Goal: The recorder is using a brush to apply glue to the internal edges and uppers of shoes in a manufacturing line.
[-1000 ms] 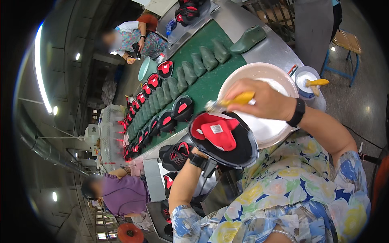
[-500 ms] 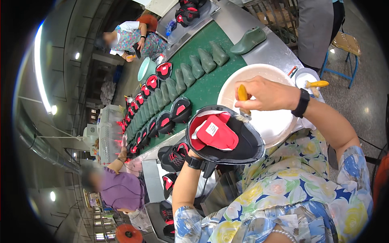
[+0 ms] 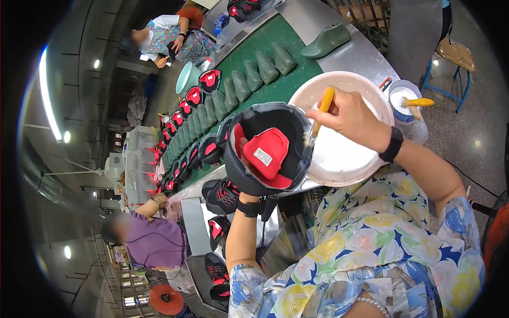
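A black shoe upper (image 3: 233, 159) with a red lining and a white label faces me with its open underside. My left hand (image 3: 251, 198) holds it from below, the fingers mostly hidden behind it. Closed round the yellow handle of a brush (image 3: 324, 108) is my right hand (image 3: 347, 117). The brush's bristles touch the whitish-smeared rim of the upper on its right side. Beneath my right hand stands a large pale basin (image 3: 366, 85) of white liquid.
A small white-filled pot (image 3: 396, 95) with another yellow-handled brush (image 3: 419, 102) stands right of the basin. Rows of green shoe lasts (image 3: 253, 75) and more uppers (image 3: 210, 78) line the green table (image 3: 297, 40). Two people work at the left; a stool (image 3: 457, 55) stands far right.
The shoe upper has turned and moved left, away from over the basin, tilting more upright. My right hand and the brush have shifted slightly, staying at the upper's rim.
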`<state>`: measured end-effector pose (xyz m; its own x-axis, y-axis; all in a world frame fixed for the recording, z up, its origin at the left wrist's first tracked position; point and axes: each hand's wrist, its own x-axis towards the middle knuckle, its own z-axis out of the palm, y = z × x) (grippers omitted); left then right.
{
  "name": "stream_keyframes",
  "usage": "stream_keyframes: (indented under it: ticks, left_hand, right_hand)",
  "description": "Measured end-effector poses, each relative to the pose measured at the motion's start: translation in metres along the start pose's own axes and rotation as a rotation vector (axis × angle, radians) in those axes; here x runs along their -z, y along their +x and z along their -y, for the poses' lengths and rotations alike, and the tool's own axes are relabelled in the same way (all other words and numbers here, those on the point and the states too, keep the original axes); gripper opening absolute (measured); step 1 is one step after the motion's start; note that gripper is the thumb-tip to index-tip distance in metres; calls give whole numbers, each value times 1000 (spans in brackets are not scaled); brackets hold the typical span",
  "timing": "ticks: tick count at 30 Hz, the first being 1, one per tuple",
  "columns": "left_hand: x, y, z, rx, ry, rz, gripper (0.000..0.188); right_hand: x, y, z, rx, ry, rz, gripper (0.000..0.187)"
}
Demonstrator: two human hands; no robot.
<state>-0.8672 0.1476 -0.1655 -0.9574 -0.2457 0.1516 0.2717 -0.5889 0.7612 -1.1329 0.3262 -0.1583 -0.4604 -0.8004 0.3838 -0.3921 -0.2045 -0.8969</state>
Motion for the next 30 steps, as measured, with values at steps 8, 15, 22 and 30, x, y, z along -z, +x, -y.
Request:
stream_keyframes:
  ticks: [8, 15, 22, 30]
  left_hand:
    - [-6, 19, 23, -758, 1439, -738, 52]
    - [76, -1, -9, -662, 1759, -841, 59]
    - [198, -14, 5, -217, 369, -1022, 39]
    - [328, -20, -4, 200, 847, -1359, 85]
  right_hand:
    - [-37, -18, 3, -326, 238, 3, 43]
    - [-17, -2, 1, -278, 387, -133, 24]
    - [20, -15, -34, -456, 352, -101, 17]
    - [23, -6, -35, -542, 359, -8, 14]
